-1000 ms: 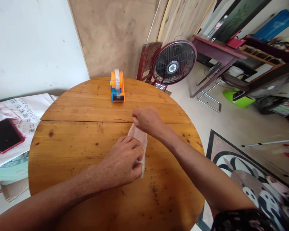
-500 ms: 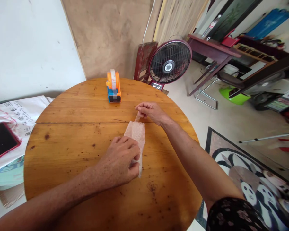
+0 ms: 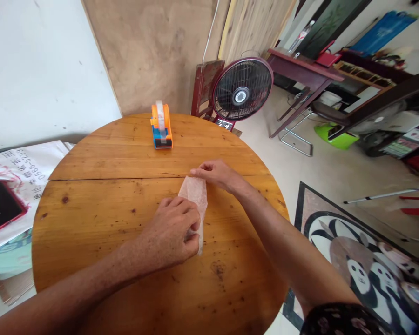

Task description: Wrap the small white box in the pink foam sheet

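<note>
A flat, pale bubble-wrap packet [image 3: 197,190] lies lengthwise on the round wooden table [image 3: 101,218]. My left hand [image 3: 176,228] is over its lower half, fingers curled and closed on it, hiding its middle. At the packet's far end is my right hand [image 3: 214,174], its thumb on the top edge and its fingers bent behind, partly out of sight. No loose strip of tape shows at that end. Beyond the hands, an orange and blue tape dispenser [image 3: 161,125] with a roll of clear tape stands near the table's far rim.
A phone [image 3: 3,205] in a red case rests on a white printed sack [image 3: 38,163] left of the table. Behind the far rim are a fan [image 3: 242,90] and a wooden chair [image 3: 205,88]. A panda-patterned mat [image 3: 356,260] covers floor at the right.
My right hand has come down from the raised tape strip to the packet's far edge, and the strip no longer stands out. My left hand keeps its place on the packet.
</note>
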Tool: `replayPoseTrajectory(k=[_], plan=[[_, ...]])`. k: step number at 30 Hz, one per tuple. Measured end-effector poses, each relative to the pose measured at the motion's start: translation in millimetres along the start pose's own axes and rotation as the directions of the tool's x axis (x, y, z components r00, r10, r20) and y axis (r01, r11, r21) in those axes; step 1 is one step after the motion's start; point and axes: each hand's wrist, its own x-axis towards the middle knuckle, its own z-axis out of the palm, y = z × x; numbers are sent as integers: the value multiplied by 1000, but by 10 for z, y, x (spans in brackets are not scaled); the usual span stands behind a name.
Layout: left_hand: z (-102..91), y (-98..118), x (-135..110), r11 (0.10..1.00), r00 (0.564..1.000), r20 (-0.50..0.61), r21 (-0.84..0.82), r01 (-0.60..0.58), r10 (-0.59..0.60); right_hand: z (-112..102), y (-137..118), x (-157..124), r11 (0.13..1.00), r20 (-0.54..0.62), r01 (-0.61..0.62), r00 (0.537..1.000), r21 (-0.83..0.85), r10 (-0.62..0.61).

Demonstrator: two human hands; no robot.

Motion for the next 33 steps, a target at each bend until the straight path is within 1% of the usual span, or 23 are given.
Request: replayPoseTrajectory(k=[2, 5, 8, 10, 12, 14, 18, 21, 24, 26, 29, 33], plan=[[0, 2, 0, 1000, 1000, 0, 6, 3, -3, 93, -2, 56, 999, 20, 30, 999, 13, -30], [-5, 12, 1, 1000, 1000, -7, 6, 5, -5, 172, 5, 65, 990, 6, 53, 999, 134, -54], [-12, 22, 3, 1000, 1000, -10, 2, 4, -4, 134, 18, -32, 958, -18, 71, 997, 276, -69], [-14, 25, 5, 1000, 1000, -7, 1, 7, -7, 79, 31, -110, 937, 21, 34, 999, 348, -44], [-13, 24, 6, 1000, 1000, -6, 1, 7, -7, 45, 43, -155, 926, 64, -21, 998, 378, -4], [-8, 19, 6, 1000, 1000, -7, 3, 4, -4, 48, 44, -152, 926, 76, -40, 997, 375, 12], [4, 12, 6, 1000, 1000, -16, 9, 3, -2, 73, 3, -47, 955, 76, 1, 997, 297, -24], [4, 15, 7, 1000, 1000, -26, 7, 2, -2, 23, -36, 17, 972, 95, 4, 995, 235, -27], [-3, 23, 10, 1000, 1000, -19, 2, 3, -3, -34, -48, 40, 967, 166, -9, 985, 255, -34], [-9, 28, 12, 1000, 1000, -10, -3, 8, -8, -43, -37, 56, 957, 227, -1, 972, 291, -68], [-10, 28, 13, 1000, 1000, -8, -11, 11, -11, -32, -5, 100, 957, 290, 61, 946, 283, -146], [-3, 25, 15, 1000, 1000, -13, -15, 6, -7, -34, 32, 158, 971, 343, 152, 916, 186, -209]])
